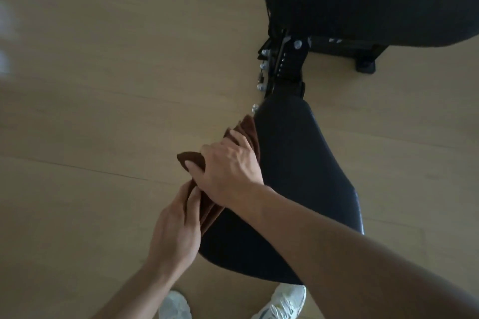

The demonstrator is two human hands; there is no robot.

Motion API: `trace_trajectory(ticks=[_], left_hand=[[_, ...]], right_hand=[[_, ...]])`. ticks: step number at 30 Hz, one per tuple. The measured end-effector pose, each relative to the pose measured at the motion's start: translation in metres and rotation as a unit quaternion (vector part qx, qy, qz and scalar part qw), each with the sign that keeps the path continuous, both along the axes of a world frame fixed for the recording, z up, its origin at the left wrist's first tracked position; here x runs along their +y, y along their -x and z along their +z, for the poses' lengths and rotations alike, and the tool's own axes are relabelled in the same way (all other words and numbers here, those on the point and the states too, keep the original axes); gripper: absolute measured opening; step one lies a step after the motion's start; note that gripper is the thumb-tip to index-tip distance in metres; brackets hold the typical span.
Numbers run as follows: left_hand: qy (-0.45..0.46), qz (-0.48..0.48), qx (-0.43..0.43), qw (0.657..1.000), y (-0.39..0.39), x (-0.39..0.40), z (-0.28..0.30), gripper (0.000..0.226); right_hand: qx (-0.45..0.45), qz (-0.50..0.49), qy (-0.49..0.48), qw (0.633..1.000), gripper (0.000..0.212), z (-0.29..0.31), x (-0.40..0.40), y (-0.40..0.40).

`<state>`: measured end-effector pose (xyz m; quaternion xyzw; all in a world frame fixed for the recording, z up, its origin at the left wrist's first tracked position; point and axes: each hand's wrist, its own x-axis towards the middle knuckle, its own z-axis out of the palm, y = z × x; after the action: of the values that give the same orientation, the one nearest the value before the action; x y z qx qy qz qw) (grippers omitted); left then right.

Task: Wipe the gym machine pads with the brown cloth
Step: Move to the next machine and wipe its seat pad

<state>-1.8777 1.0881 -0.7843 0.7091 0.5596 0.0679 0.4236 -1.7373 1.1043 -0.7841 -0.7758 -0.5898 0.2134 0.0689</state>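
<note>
A black seat pad [305,176] of the gym machine fills the middle of the view, wide toward me and narrow at its far end. The brown cloth [248,129] is draped along the pad's left edge. My right hand [228,166] presses on the cloth's upper part, palm down, thumb against a folded corner. My left hand [176,228] pinches the cloth's lower end at the pad's near left side. A larger black back pad [363,0] sits at the top right.
Black metal frame [287,59] with silver bolts joins the two pads, and a black foot [365,66] rests on the light wooden floor [103,85]. My two white shoes [282,303] stand at the bottom edge, close to the seat pad.
</note>
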Motion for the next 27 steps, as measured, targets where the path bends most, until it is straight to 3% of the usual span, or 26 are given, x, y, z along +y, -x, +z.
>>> trace_trajectory(ticks=[4,9,14,23,27], left_hand=[[0.014,-0.058,0.004,0.998,-0.024,0.026,-0.001,0.039],[0.029,-0.154,0.053,0.986,-0.112,0.078,-0.012,0.037],[0.012,-0.162,0.024,0.986,-0.172,0.094,-0.023,0.034],[-0.115,-0.288,0.044,0.950,-0.194,0.083,-0.015,0.060],[-0.189,-0.351,0.104,0.911,-0.210,0.072,-0.022,0.062]], right_hand=[[0.005,-0.005,0.001,1.000,0.050,-0.006,0.012,-0.028],[-0.037,-0.028,-0.037,0.998,0.042,-0.007,0.027,-0.107],[-0.018,-0.103,-0.077,0.992,0.040,-0.020,0.026,-0.152],[-0.025,-0.265,-0.100,0.959,0.039,-0.026,-0.006,-0.169],[0.089,-0.366,-0.084,0.923,0.040,-0.025,-0.028,-0.182]])
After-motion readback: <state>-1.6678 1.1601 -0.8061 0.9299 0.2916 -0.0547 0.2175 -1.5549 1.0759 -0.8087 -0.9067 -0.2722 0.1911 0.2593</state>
